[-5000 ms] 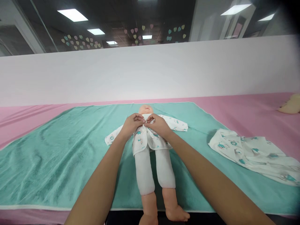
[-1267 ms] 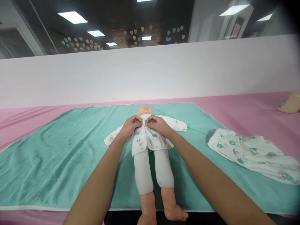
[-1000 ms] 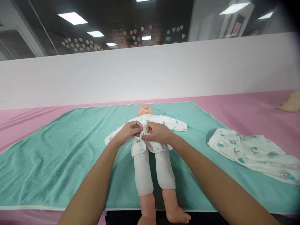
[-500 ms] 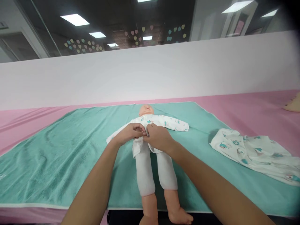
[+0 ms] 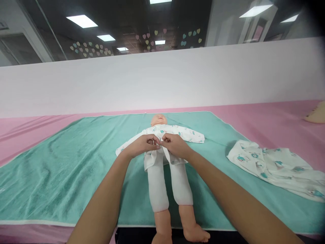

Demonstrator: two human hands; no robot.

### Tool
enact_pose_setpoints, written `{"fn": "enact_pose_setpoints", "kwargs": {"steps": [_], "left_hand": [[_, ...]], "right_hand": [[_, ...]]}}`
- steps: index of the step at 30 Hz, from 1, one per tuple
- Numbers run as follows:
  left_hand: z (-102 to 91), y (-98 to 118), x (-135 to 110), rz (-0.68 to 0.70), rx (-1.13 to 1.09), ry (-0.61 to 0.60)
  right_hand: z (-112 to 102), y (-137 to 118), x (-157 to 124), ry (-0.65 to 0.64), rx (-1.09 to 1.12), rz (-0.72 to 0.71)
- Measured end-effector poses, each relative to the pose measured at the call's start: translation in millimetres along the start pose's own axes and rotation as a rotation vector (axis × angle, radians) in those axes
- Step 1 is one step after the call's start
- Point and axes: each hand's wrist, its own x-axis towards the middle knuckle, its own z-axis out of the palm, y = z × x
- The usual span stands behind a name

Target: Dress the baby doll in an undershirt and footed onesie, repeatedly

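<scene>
A baby doll [image 5: 157, 189] lies on its back, head away from me and feet toward me. It wears a white shirt [image 5: 191, 135] with teal prints, its sleeves spread to both sides. My left hand [image 5: 144, 144] pinches one front edge of the shirt over the doll's belly. Close beside it, my right hand [image 5: 175, 145] is closed on the opposite front edge, fingertips nearly touching the left ones. Below the hands the shirt's lower flaps hang apart, and a small round snap shows on the right flap. The fabric between the fingertips is mostly hidden.
A teal towel [image 5: 83, 176] lies under the doll on a pink surface [image 5: 266, 118]. White printed baby clothing [image 5: 276, 166] lies crumpled at the right. Behind stands a low white wall [image 5: 162, 81] with dark glass above. A beige object [image 5: 316, 113] sits at the far right edge.
My right hand has shifted slightly and turned, so more of the shirt front shows between the hands. The right lower flap now lies folded outward with its snap in view.
</scene>
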Motion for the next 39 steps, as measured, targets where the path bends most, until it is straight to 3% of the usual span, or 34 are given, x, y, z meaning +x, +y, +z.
{"fn": "enact_pose_setpoints", "kwargs": {"steps": [4,8,16,23,27,33,39], "left_hand": [[-0.7,1,0,-0.007,0.035,-0.009],[-0.8,1,1,-0.039,0.068,-0.026],[-1.1,1,-1,-0.054,-0.028,-0.025],[6.4,-4,5,-0.003,-0.229,0.096],[13.3,-3,8,0.007,-0.264,0.081],[14.8,2,6,-0.019,-0.201,0.027],[6.7,9,0,-0.069,0.075,-0.032]], "right_hand": [[-7,1,-5,-0.137,0.183,0.089],[-8,-1,-9,-0.181,0.211,0.085],[-7,-2,-10,-0.173,0.260,0.081],[-8,-1,-10,-0.143,0.312,0.087],[-7,1,-8,-0.148,0.402,0.100],[-7,6,-5,-0.150,0.466,0.130],[-5,7,-5,-0.126,0.478,0.147]]}}
